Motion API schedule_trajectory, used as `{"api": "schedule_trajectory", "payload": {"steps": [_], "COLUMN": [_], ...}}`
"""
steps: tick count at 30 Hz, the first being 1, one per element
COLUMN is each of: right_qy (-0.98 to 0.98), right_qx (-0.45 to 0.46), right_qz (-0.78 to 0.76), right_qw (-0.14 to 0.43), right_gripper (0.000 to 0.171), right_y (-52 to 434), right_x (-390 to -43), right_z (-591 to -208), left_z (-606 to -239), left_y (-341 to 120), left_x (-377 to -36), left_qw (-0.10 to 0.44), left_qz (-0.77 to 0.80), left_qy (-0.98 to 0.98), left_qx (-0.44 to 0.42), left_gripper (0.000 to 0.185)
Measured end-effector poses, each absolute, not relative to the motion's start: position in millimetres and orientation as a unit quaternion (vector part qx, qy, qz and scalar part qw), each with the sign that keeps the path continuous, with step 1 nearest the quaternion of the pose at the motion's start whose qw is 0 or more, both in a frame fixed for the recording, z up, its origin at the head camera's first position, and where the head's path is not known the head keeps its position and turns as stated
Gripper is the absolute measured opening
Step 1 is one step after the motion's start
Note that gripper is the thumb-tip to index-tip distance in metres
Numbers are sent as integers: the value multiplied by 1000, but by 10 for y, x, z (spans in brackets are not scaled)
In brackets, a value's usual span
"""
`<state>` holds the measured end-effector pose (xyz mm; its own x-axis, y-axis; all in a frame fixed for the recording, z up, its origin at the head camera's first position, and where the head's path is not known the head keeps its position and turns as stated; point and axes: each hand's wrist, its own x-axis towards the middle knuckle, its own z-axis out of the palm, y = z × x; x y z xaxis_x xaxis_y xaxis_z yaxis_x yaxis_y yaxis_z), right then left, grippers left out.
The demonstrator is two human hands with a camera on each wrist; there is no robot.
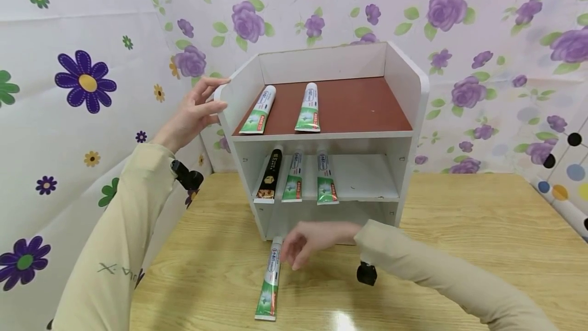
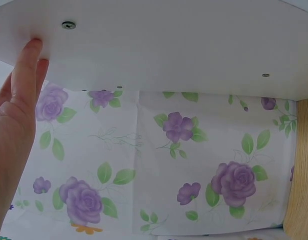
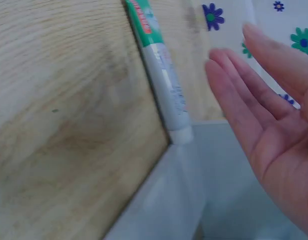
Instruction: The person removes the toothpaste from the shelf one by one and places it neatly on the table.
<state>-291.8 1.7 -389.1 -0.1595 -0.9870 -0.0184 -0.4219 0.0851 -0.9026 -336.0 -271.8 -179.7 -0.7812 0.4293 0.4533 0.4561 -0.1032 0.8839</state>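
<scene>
A green-and-white toothpaste tube (image 1: 270,280) lies on the wooden table, its white cap against the bottom front of a small white shelf unit (image 1: 404,188). Just right of that tube hovers my right hand (image 1: 312,241), fingers loosely bent with nothing in them. The right wrist view shows the same hand (image 3: 274,115) beside the tube (image 3: 166,85), with a gap between them. My left hand (image 1: 190,111) rests on the upper part of the unit's left side panel. Extended fingertips of the left hand (image 2: 23,95) touch the panel's outer face (image 2: 169,45).
Two green-and-white tubes (image 1: 259,111) (image 1: 309,109) lie on the brown top board (image 1: 358,106). The middle shelf (image 1: 367,178) bears a black tube (image 1: 270,175) and two green-and-white ones (image 1: 294,178) (image 1: 326,180). Flowered cloth (image 1: 321,9) hangs behind and at the left.
</scene>
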Motion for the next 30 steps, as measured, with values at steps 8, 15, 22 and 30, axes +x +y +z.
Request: {"api": "schedule_trajectory", "payload": {"steps": [8,15,22,30], "right_qy": [613,620,624,620], "right_qx": [-567,-575,-579,-568], "right_qz": [-399,-419,-459,-521], "right_qw": [379,333,253,144], "right_gripper": [27,27,28,28], "right_y": [206,309,367,431], "right_x": [-2869,-2825,-2837,-2856], "right_z": [-3522,-3057,-2621,-2154], "left_z": [-1785,-1789,-1791,-1798], "left_y": [-2718,-2721,-2717,-2710], "left_x": [-3368,-3357,-3351,-3350], "left_qw": [10,12,16,15], "left_qz": [-663,-661,-660,-661], "left_qy": [-671,-674,-675,-675], "left_qx": [-332,-329,-329,-328], "left_gripper": [38,38,38,38]}}
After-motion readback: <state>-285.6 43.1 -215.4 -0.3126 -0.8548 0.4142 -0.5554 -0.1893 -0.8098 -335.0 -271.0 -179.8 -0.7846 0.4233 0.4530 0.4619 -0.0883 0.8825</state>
